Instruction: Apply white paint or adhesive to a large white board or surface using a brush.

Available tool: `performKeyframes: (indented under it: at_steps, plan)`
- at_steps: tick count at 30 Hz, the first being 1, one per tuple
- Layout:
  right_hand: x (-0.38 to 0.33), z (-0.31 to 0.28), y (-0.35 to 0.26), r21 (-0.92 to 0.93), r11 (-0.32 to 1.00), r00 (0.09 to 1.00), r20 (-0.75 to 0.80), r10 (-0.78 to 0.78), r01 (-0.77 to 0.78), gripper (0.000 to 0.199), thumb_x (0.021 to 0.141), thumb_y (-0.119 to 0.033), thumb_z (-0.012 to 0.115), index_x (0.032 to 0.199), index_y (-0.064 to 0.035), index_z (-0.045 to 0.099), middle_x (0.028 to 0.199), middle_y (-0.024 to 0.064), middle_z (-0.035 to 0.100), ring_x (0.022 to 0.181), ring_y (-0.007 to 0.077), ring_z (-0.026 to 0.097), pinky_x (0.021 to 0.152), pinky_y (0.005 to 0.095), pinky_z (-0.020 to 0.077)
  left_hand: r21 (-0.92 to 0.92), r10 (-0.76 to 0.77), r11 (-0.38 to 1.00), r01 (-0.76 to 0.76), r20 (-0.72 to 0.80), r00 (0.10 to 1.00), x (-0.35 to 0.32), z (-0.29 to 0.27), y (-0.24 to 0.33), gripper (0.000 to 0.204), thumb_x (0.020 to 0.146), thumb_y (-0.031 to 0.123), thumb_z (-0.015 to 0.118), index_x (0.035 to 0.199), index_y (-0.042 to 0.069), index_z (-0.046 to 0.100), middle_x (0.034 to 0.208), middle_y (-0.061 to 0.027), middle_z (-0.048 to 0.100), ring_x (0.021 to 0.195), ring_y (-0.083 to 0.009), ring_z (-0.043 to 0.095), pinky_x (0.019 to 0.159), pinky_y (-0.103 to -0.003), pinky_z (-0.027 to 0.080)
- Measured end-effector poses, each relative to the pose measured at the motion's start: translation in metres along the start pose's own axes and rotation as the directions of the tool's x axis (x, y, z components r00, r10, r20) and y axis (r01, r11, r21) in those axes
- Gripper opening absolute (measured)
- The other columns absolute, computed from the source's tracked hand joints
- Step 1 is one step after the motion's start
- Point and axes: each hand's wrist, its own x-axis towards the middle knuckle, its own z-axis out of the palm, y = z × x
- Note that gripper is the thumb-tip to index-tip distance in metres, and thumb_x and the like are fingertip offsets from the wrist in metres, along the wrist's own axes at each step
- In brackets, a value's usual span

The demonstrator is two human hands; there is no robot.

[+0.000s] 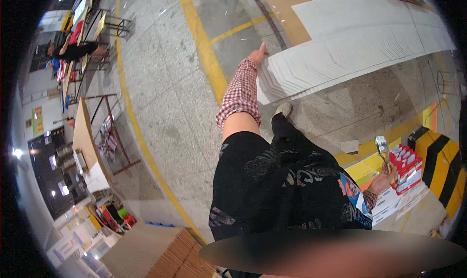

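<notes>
Right grip (382, 182) closed around brush (382, 145) near red boxes (407, 167), striped barrier (432, 156); left grip (257, 54) unclear, by white sheets (350, 40).

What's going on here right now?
A person's left hand is at the near-left corner of the white sheets; whether it touches them is hard to tell. The right hand holds what looks like a brush, bristle end up, near some red-and-white boxes. Another person is farther off to the left.
</notes>
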Motion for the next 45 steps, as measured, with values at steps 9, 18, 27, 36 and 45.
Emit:
performKeyframes:
  at_steps: [9, 18, 27, 36, 45]
  plan:
    - [-0.029, -0.007, 0.004, -0.475, 0.801, 0.931, 0.165, -0.327, 0.365, 0.049, 0.085, -0.024, 0.067, 0.116, 0.0052, 0.043, 0.112, 0.0206, 0.053, 0.099, 0.0301, 0.059, 0.085, 0.0342, 0.0511, -0.121, -0.416, 0.819, 0.56, 0.546, 0.727, 0.054, 0.012, -0.034, 0.06, 0.091, 0.053, 0.039, 0.13, 0.01, 0.054, 0.128, -0.0128, 0.056, 0.118, -0.0269, 0.052, 0.103, -0.039, 0.036]
    - [-0.042, 0.017, 0.004, -0.522, 0.767, 0.921, 0.112, -0.373, 0.374, 0.025, 0.089, -0.002, 0.057, 0.111, 0.0056, 0.049, 0.116, 0.0192, 0.046, 0.103, 0.03, 0.055, 0.09, 0.036, 0.052, 0.155, -0.454, 0.871, 0.467, 0.617, 0.642, -0.053, -0.066, 0.029, 0.059, 0.09, 0.055, 0.042, 0.121, 0.008, 0.059, 0.108, -0.0095, 0.067, 0.091, -0.0192, 0.066, 0.083, -0.033, 0.051]
    - [-0.014, 0.045, -0.02, 0.012, 0.996, 0.983, -0.167, -0.082, 0.085, 0.03, 0.096, -0.02, 0.048, 0.094, 0.008, 0.057, 0.099, 0.0165, 0.06, 0.096, 0.0247, 0.059, 0.088, 0.0347, 0.0494, 0.027, -0.424, 0.855, 0.517, 0.611, 0.669, -0.12, -0.089, 0.06, 0.069, 0.085, 0.064, 0.046, 0.124, 0.008, 0.057, 0.116, -0.0092, 0.063, 0.095, -0.0177, 0.062, 0.082, -0.032, 0.048]
    - [-0.034, 0.064, -0.008, 0.023, 0.988, 0.972, -0.186, -0.146, 0.152, 0.023, 0.095, -0.018, 0.052, 0.095, 0.0045, 0.057, 0.099, 0.0123, 0.059, 0.091, 0.0202, 0.059, 0.079, 0.031, 0.0526, 0.173, -0.241, 0.968, 0.181, 0.457, 0.856, -0.113, -0.099, 0.016, 0.081, 0.08, 0.072, 0.049, 0.13, 0.008, 0.053, 0.128, -0.0097, 0.056, 0.118, -0.0202, 0.051, 0.104, -0.032, 0.034]
    - [-0.052, 0.059, 0.0, 0.082, 0.988, 0.932, -0.351, -0.094, 0.13, 0.018, 0.09, -0.012, 0.059, 0.095, 0.0051, 0.06, 0.092, 0.0093, 0.062, 0.085, 0.0177, 0.063, 0.073, 0.0259, 0.0534, 0.122, -0.23, 0.973, 0.195, 0.479, 0.847, -0.093, -0.097, -0.026, 0.095, 0.08, 0.077, 0.041, 0.141, 0.004, 0.038, 0.145, -0.0136, 0.037, 0.131, -0.0282, 0.037, 0.108, -0.036, 0.028]
